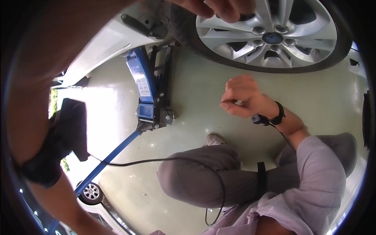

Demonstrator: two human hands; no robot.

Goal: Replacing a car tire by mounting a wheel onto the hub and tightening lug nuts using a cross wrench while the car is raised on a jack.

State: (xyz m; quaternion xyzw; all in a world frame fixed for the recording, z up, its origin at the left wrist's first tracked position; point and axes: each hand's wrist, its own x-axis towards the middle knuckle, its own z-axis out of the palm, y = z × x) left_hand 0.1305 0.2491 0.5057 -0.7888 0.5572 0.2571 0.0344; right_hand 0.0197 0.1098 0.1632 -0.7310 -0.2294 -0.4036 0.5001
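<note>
A silver alloy wheel with a black tyre fills the top right, belonging to a white car. My left arm sweeps up the left side and across the top. Its hand, my left hand, rests its fingertips on the upper spokes and is mostly cut off by the frame edge. My right hand hovers below the tyre over the floor, fingers curled in with nothing visible in them. A black strap with a small device sits on that wrist.
A blue floor jack stands under the car's sill left of the wheel, its long blue handle running down-left. A black cable crosses the pale green floor. My bent knee and shoe are below.
</note>
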